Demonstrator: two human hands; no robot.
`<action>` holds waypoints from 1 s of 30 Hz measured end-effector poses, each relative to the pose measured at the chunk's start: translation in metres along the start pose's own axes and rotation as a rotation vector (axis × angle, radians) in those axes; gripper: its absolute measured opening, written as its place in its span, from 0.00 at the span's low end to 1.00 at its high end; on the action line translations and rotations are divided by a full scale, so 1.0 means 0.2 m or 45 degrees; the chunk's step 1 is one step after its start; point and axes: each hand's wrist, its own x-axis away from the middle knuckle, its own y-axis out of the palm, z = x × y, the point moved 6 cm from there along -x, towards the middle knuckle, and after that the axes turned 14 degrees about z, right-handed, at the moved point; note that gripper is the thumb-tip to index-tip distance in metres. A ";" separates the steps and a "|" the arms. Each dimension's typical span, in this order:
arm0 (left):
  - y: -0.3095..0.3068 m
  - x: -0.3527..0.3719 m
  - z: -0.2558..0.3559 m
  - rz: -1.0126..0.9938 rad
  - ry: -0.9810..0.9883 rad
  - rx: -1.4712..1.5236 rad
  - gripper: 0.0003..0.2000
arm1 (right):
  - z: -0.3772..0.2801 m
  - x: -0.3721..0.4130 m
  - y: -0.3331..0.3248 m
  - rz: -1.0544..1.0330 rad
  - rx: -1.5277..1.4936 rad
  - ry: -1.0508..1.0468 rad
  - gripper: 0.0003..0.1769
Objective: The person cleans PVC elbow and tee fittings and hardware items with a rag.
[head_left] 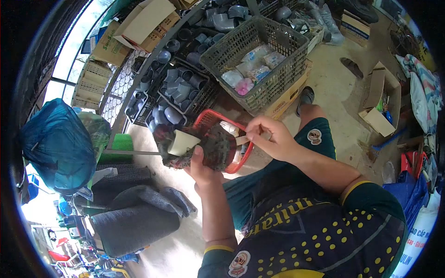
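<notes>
My left hand [203, 170] is closed around a dark, fuzzy bundle [215, 148], its thumb pointing up along the near side. A cream-coloured, smooth tapered piece [183, 143] lies against the bundle, just beyond the thumb. Behind it is a red plastic basket [248, 153], partly covered by the bundle, with a white fork-like piece [228, 127] inside. My right hand [274, 137] is over the basket's right rim, fingers curled and pinched. Its fingertips meet the end of a flat pale stick [241, 140]; I cannot tell what the pinch holds.
A large dark crate [278, 85] with plastic packets stands ahead on a cardboard box [292, 92]. Crates of grey pipe fittings [178, 88] fill the shelf on the left. A blue bag [58, 146] and a grey mesh roll [136, 222] are at left; an open carton [378, 99] sits right.
</notes>
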 end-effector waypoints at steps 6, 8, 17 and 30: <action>0.01 -0.06 -0.05 0.015 -0.023 0.160 0.40 | 0.09 0.08 0.12 -0.429 0.079 0.166 0.17; 0.04 -0.08 -0.08 0.021 -0.037 0.265 0.38 | 0.13 0.09 0.15 -0.397 -0.115 0.198 0.25; -0.04 0.04 -0.25 0.316 -0.472 0.263 0.29 | 0.01 0.04 0.20 -0.097 0.682 -0.209 0.33; -0.14 0.14 -0.29 -0.696 -0.256 0.373 0.46 | 0.23 0.22 0.41 -1.201 -1.180 0.507 0.28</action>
